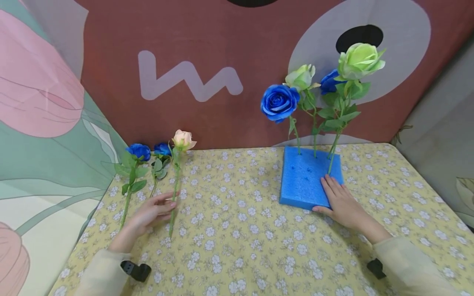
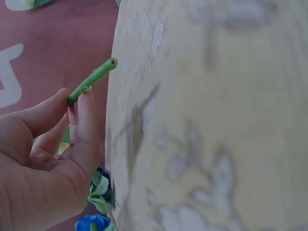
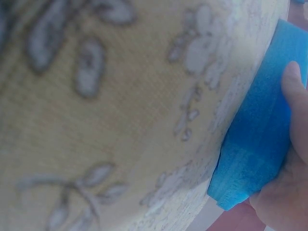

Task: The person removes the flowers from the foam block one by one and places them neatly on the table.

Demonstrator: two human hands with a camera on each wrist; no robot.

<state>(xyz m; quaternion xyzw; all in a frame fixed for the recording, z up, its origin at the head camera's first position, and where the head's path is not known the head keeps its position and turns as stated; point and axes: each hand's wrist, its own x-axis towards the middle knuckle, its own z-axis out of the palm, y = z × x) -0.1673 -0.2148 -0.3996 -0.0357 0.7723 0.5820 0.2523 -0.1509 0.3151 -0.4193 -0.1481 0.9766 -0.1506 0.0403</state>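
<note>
Between thumb and fingers, my left hand (image 1: 149, 211) pinches the green stem of a peach rose (image 1: 184, 140), raised a little with its bloom up. In the left wrist view the cut stem end (image 2: 98, 76) sticks out past the fingertips. My right hand (image 1: 342, 205) rests on the front right corner of a blue foam block (image 1: 300, 187), fingers straight on top and thumb along the front side. Stuck upright in the block are a blue rose (image 1: 279, 102), a pale green rose (image 1: 300, 77), a larger green rose (image 1: 361, 61) and a partly hidden blue rose (image 1: 331, 83).
Two more blue roses lie at the table's left: one blue rose (image 1: 138, 151) beside my left forearm, another blue rose (image 1: 162, 149) behind my left hand. Small holes (image 1: 306, 179) mark the foam top. A printed cloth wall (image 1: 192, 119) stands behind the flowered tablecloth (image 1: 229, 238).
</note>
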